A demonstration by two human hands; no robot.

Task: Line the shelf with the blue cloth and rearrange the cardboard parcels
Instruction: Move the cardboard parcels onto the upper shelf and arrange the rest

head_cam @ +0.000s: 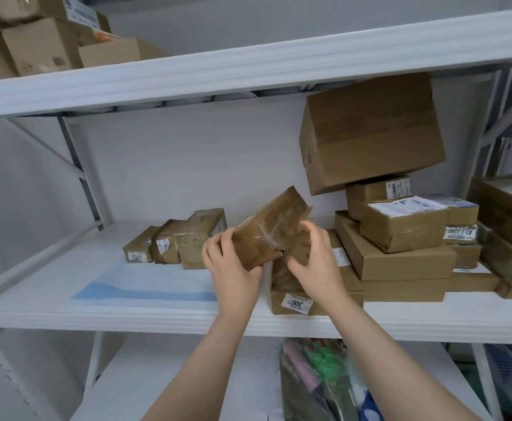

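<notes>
While the left hand (230,268) grips the lower end of a brown taped parcel (268,227), fingers curled round its edge, the parcel is tilted up and to the right above the white shelf (157,319). The right hand (317,262) is just beside the parcel's lower right corner with its fingers spread and loosely curved. It seems to hold nothing, though I cannot quite tell whether the thumb touches the tape.

The blue cloth (145,288) lies flat on the left half of the shelf, and looks pale and washed out in the glare. At its back edge three small parcels (169,244) stand side by side in a row. Under the hands sits a labelled flat box (297,302). To its right is a stack of cartons (400,262), with a big box (370,132) resting crookedly on top. On the shelf below lies a plastic bag (318,381).
</notes>
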